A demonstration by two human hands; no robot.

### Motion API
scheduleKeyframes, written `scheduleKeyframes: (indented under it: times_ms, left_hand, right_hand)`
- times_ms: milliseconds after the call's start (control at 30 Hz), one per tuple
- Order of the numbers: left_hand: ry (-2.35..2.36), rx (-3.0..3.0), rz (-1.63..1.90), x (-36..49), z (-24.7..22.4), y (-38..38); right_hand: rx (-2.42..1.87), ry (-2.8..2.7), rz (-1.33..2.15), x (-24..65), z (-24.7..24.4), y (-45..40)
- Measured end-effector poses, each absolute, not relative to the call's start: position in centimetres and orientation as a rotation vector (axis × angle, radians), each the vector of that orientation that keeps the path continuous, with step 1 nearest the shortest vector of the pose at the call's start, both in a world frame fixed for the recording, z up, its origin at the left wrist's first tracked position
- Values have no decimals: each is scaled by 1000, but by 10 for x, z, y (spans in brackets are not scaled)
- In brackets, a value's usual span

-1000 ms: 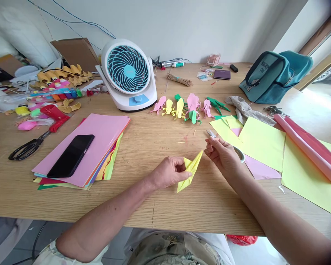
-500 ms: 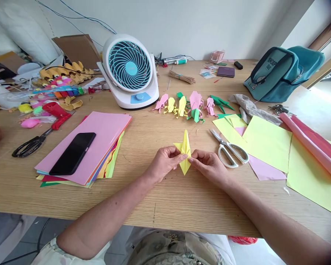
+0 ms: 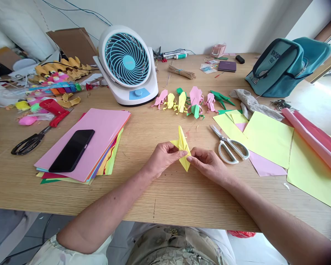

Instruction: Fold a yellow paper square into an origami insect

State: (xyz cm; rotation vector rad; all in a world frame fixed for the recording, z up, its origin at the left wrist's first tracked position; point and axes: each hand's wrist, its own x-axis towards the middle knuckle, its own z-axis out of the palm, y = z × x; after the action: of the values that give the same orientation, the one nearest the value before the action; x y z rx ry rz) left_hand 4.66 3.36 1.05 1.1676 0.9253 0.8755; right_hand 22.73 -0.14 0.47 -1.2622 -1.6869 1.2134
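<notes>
A folded yellow origami paper with long narrow points is held between my two hands, just above the table. My left hand pinches its left side, thumb on top and fingers behind. On the lower right edge, the thumb and fingers of my right hand close on the same paper. Its upper point tilts to the left, and a side flap shows by my left fingers. Beyond it stand several folded paper figures in pink, yellow and green. Scissors with white handles lie to the right of my right hand.
On the left, a black phone rests on a stack of coloured paper, with black-handled scissors beyond. A white fan stands behind. Yellow sheets, a pink roll and a teal bag are at the right.
The yellow paper has tilted, its upper point leaning further left. Both hands keep their pinch on it. The view has shifted slightly, and the other person's hand at the left edge is out of sight.
</notes>
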Motion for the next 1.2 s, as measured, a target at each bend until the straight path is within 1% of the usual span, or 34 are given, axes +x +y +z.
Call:
scheduleKeyframes:
  times_ms: [167,467,900,1200]
  left_hand:
    - [884,1106,945,51,15,30]
    - [809,967,938,60,16,20]
    - [899,992,1004,64,9,13]
    - [883,999,1125,55,18,26]
  right_hand:
    - [-1226,-1740,1254,223,6,-3]
    - [-1208,-1458,1416,218,3,0]
    - [-1298,-1591,1267,212,-1,-5]
    - [-1216,-1629,1311,212,-4,-6]
